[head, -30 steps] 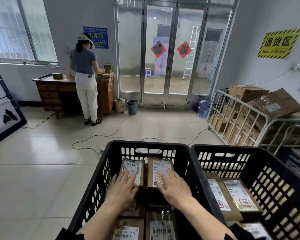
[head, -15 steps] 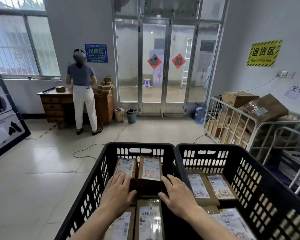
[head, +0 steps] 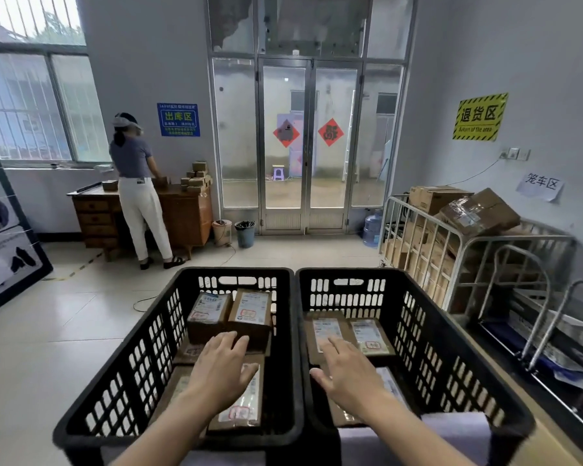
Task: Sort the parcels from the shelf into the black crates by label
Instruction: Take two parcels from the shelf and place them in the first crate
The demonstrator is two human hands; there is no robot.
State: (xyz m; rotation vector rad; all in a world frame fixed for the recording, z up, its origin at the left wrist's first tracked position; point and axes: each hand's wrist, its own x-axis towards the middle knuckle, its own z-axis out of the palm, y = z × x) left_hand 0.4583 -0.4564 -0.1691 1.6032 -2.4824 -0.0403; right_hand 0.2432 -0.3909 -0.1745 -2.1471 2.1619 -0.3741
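Two black slatted crates stand side by side in front of me, the left crate and the right crate. Both hold several brown labelled parcels. Two stacked parcels sit at the far end of the left crate; two flat ones lie in the right crate. My left hand hovers with fingers spread above the left crate's parcels and holds nothing. My right hand is spread above the right crate, also holding nothing.
A metal cage cart piled with cardboard boxes stands at the right. Another person works at a wooden desk at the back left. Glass doors, two bins and a floor cable lie ahead.
Both hands have lifted off the stacked parcels in the left crate. My right hand has moved over to the right crate. The view has tilted up.
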